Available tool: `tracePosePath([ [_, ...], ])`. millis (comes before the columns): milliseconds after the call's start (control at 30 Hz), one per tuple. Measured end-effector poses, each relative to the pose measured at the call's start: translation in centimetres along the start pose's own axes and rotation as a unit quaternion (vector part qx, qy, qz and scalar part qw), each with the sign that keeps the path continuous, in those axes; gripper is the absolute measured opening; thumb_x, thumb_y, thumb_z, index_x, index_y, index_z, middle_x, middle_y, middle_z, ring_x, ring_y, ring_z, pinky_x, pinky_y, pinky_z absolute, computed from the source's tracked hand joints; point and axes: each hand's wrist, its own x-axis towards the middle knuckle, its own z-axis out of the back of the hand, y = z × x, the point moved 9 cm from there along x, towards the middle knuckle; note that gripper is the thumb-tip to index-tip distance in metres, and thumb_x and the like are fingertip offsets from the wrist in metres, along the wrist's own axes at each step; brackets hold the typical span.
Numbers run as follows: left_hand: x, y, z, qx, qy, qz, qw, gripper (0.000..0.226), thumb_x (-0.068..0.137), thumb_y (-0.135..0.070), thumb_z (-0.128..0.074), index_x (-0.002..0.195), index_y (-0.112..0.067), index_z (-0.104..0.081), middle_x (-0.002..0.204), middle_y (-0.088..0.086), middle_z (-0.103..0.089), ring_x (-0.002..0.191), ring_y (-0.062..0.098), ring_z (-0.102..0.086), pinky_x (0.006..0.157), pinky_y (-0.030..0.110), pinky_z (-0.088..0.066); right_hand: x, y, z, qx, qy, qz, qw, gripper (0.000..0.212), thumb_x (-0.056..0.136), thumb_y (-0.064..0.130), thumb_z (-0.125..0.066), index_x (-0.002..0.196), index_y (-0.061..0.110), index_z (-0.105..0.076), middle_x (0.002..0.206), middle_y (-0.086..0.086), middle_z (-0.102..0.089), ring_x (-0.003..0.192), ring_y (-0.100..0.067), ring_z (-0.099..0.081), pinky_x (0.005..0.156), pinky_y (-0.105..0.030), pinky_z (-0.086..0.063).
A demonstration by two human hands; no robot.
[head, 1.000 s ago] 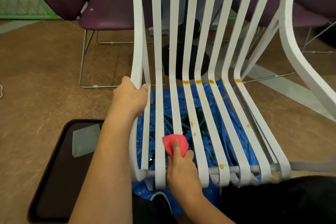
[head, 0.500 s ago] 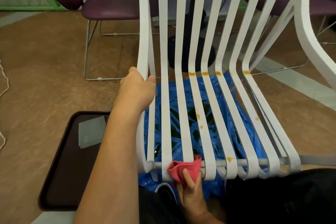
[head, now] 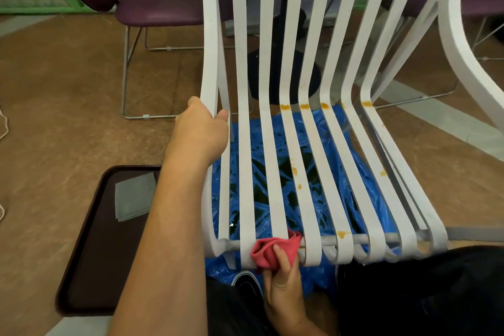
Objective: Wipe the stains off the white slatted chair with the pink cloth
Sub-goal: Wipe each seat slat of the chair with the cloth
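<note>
Both hands busy. The left hand [head: 200, 133] has its fingers wrapped round the outer left slat of the white slatted chair [head: 242, 63], while the right hand [head: 283, 292] clutches the bunched pink cloth [head: 272, 251] against the seat's front edge, near the middle slats. Orange stains [head: 285, 107] dot the slats further right, with a blue plastic sheet [head: 330, 144] underneath.

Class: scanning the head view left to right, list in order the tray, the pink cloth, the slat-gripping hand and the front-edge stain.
Dark tray → left hand gripping the white chair → pink cloth → orange stain on the front edge.

Chair [head: 268, 35] top beyond upper edge
</note>
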Motion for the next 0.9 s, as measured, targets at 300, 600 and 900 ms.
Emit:
tracePosePath([
  [300, -0.2, -0.3, 0.0, -0.013, 0.006, -0.010, 1.000, 0.031, 0.104, -0.038, -0.048, 0.122, -0.015, -0.040, 0.123, 0.011, -0.053, 0.101, 0.033, -0.063, 0.085, 0.049, -0.058, 2.2, 2.7, 0.3, -0.100, -0.009, -0.113, 0.988, 0.060, 0.096, 0.059, -0.031, 0.153, 0.042, -0.025, 0.128, -0.015, -0.051, 0.085, -0.029, -0.063, 0.068, -0.041, -0.060],
  [600, -0.5, -0.6, 0.2, -0.011, 0.007, -0.015, 1.000, 0.023, 0.104, -0.036, -0.048, 0.112, -0.019, -0.034, 0.123, 0.011, -0.052, 0.102, 0.032, -0.062, 0.081, 0.045, -0.059, 6.6, 2.3, 0.1, -0.189, 0.075, -0.159, 0.966, 0.060, 0.103, 0.053, -0.036, 0.156, 0.049, -0.009, 0.108, 0.001, -0.059, 0.089, -0.020, -0.061, 0.075, -0.037, -0.055],
  [900, -0.2, -0.7, 0.1, 0.000, 0.004, -0.023, 1.000, 0.022, 0.105, -0.034, -0.047, 0.112, -0.018, -0.032, 0.125, 0.012, -0.052, 0.093, 0.025, -0.052, 0.080, 0.044, -0.058, 11.7, 2.6, -1.1, -0.168, 0.145, -0.174, 0.959, 0.054, 0.107, 0.042, -0.034, 0.153, 0.048, -0.005, 0.094, -0.002, -0.052, 0.070, -0.015, -0.053, 0.066, -0.035, -0.050],
])
